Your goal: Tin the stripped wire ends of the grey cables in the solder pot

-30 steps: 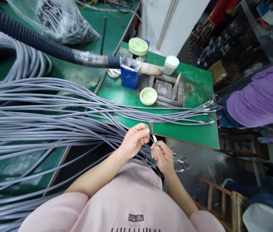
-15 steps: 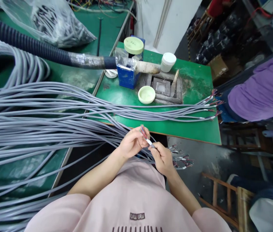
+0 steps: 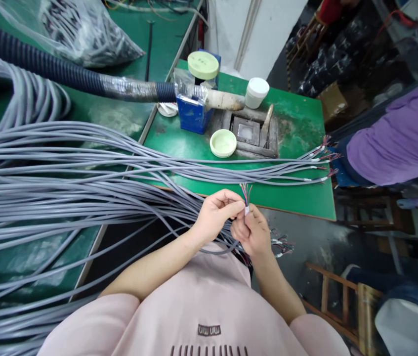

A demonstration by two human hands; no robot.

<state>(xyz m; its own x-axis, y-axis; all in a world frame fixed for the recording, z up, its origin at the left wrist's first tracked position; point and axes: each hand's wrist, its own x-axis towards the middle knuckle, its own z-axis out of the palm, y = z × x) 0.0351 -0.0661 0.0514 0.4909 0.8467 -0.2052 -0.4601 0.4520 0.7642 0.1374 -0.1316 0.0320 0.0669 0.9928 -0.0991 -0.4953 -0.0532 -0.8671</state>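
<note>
Between my hands, in the head view, a cable end point(image 3: 246, 209) points upward, its thin coloured wires point(image 3: 246, 192) fanned out above a white band. My right hand point(image 3: 255, 231) is closed around the cable just below the wires. From the left, my left hand point(image 3: 221, 213) pinches at the base of the wires with thumb and fingers; the exact contact is partly hidden. Many grey cables point(image 3: 146, 198) run from the left under and past my hands. Several stripped cable ends point(image 3: 283, 244) hang just right of my right hand.
On the green table point(image 3: 301, 198) lie more cables with bared ends. Behind them are a solder pot point(image 3: 246, 130), a pale green dish point(image 3: 223, 143), a white tub point(image 3: 256, 93) and a black hose point(image 3: 131, 89). A person in a purple top point(image 3: 397, 133) is at the right, near a wooden stool point(image 3: 329, 296).
The cable end has moved right and turned from slanting to nearly upright. My left hand has shifted right with it, and my right hand has re-gripped lower around the cable.
</note>
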